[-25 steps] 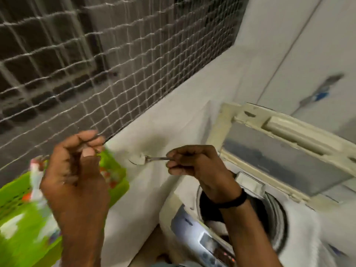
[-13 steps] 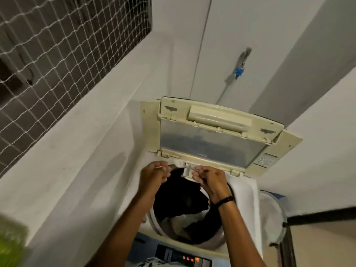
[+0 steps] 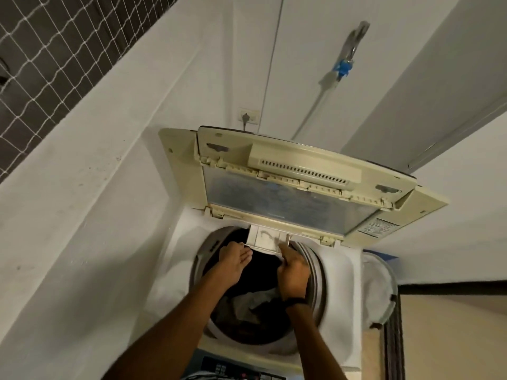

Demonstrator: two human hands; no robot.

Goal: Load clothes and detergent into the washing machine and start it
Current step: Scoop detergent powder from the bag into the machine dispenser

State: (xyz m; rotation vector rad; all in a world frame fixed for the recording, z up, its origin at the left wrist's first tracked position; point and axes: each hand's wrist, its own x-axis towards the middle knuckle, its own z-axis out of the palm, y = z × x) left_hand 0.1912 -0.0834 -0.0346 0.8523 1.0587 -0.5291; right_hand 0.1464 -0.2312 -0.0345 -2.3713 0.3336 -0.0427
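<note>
Now both hands have come off the green basket and spoon to the detergent drawer (image 3: 265,239) at 12 o'clock of the washing machine (image 3: 340,272) tub: detergent is likely going in. 2 hands: left hand (image 3: 232,261) flat, fingers together; right hand (image 3: 293,272) curled, grip unclear. 1 raised lid (image 3: 296,187), clothes (image 3: 255,305) inside.

There is one view only, from a camera worn on the person's head. It looks steeply down and forward over the open top of the washing machine (image 3: 274,349), close enough that both forearms fill the lower frame. The wide lens bends the walls (image 3: 90,187); the raised lid (image 3: 296,185) seems to face it.
</note>
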